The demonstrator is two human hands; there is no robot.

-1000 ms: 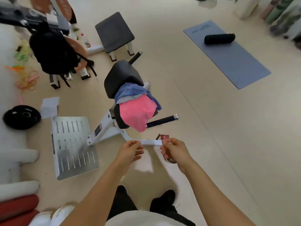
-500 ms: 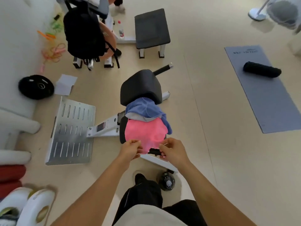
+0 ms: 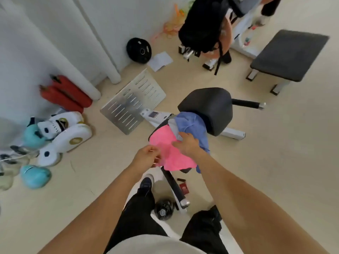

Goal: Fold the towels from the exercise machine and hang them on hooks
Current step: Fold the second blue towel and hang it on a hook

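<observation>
A pink towel (image 3: 176, 158) and a blue towel (image 3: 192, 123) with a grey layer between them are draped over the black pad of the white exercise machine (image 3: 211, 109) at mid-frame. My left hand (image 3: 146, 156) pinches the pink towel's lower left edge. My right hand (image 3: 187, 143) lies spread on top of the towels, where the pink one meets the blue one, fingers apart. No hooks are in view.
A slotted metal footplate (image 3: 132, 105) lies left of the machine. A black bench (image 3: 288, 54) stands at the upper right, a black backpack (image 3: 200, 24) on another machine at the top. Shoes (image 3: 60, 132), red rolls (image 3: 64, 94) and a weight plate (image 3: 138, 50) line the left wall. A black bottle (image 3: 163, 209) lies by my feet.
I have stepped closer and the view has swung left. My hands, held together in front before, have reached the towels; the left took the pink edge, the right moved onto the pile.
</observation>
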